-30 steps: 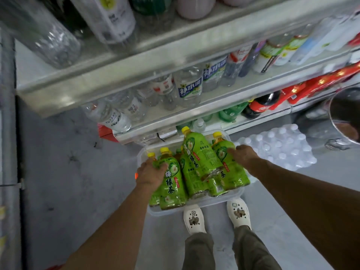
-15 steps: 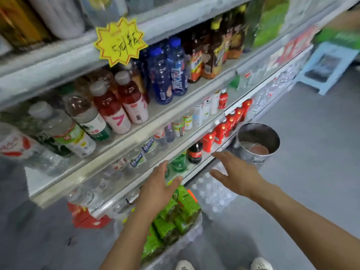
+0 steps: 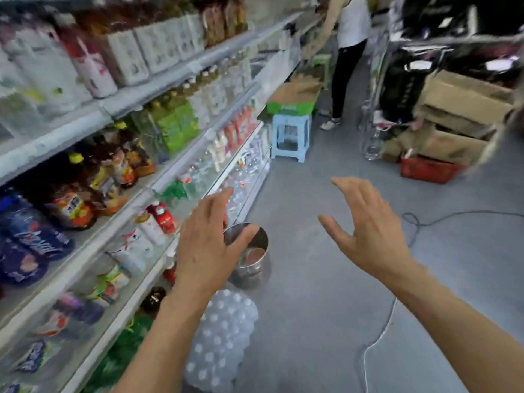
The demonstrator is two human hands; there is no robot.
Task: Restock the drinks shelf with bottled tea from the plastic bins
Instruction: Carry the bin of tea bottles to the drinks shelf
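Reaching forward over the aisle floor [image 3: 326, 293], both hands are seen empty, with nothing gripped in either. The left hand [image 3: 209, 245] is held palm down, its fingers spread and only slightly bent, in front of a round metal bucket [image 3: 252, 268] that stands on the floor near the foot of the drinks shelf [image 3: 181, 177]. The right hand [image 3: 368, 231] is raised a little further out over the floor, fingers loosely extended and the thumb spread apart from them. The two hands are kept well apart from each other.

No plastic bin is caught in this view, and the bottled tea cannot be placed with certainty; green-labelled packs [image 3: 175, 126] are made out on an upper tier of the shelf, but blur hides what they are. Other tiers are filled with red-capped, blue and clear bottles, all smeared by motion.

Below the left forearm, a shrink-wrapped pack of white-capped bottles [image 3: 224, 333] is seen lying on the floor beside the bucket. Further down the aisle a light blue stool [image 3: 292, 137] is set against the shelf, and another person [image 3: 346, 52] is seen standing beyond it. Stacked cardboard boxes [image 3: 459, 109] and a red basket [image 3: 428, 171] are placed on the right, and a cable [image 3: 419, 222] is trailed across the floor.
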